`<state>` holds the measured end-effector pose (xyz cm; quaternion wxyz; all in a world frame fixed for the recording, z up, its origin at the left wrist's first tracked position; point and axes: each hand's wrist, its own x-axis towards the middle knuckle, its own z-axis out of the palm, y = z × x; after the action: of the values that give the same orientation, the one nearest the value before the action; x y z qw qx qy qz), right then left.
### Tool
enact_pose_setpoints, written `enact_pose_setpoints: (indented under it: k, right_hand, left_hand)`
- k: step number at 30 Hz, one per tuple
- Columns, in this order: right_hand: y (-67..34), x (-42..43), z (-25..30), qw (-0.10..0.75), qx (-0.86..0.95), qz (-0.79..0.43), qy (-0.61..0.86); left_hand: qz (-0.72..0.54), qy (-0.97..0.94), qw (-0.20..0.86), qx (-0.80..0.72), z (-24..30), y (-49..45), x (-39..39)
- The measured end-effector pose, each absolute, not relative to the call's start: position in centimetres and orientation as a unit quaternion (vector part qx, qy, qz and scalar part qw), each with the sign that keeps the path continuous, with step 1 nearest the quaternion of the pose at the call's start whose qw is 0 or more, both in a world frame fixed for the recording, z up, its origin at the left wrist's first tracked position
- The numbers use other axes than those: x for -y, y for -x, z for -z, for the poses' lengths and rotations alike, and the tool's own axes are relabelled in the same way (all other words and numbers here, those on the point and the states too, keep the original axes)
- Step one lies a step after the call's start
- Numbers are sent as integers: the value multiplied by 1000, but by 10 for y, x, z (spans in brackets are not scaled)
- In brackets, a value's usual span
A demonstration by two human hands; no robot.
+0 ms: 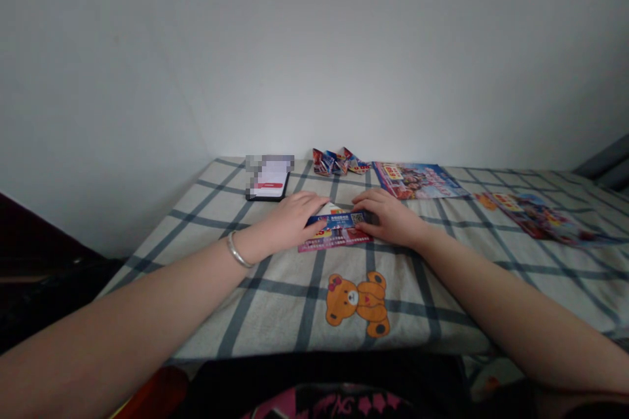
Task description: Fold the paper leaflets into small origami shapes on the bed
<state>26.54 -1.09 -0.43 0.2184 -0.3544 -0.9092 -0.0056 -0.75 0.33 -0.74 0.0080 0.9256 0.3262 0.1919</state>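
Right now, both your hands are on a partly folded printed leaflet (339, 220), which lies on the checked tablecloth (275, 324) straight in front of you, just beyond the printed teddy bear (358, 301). Your left hand (301, 216) covers its left end, fingers loosely bent and reaching past the far side, with the thumb parted from them and resting on the near part. Your right hand (388, 216) mirrors that at the other end, its thumb and fingers also parted, beside the QR code on the blue band. You can't tell from here whether either hand pinches the paper or only presses on it. Between your hands a pale pointed flap shows above the band, and a pink strip shows below. A silver bracelet (238, 251) circles your left wrist. Past your left hand lies a smartphone (270, 182), screen lit. Near the wall (344, 46) stands a folded paper shape (339, 162); to its right lies a flat leaflet (422, 181), and farther right another flyer (545, 219).
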Motion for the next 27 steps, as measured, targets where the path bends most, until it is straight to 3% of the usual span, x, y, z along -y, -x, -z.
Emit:
enact_pose_setpoints:
  k: [18, 27]
  right_hand:
    - [-262, 6, 7, 255, 896, -53, 359]
    - [-262, 10, 0, 309, 880, 22, 360]
  left_hand:
    - [-325, -892, 149, -276, 5, 1, 1]
    - [-391, -872, 108, -273, 2, 0, 7]
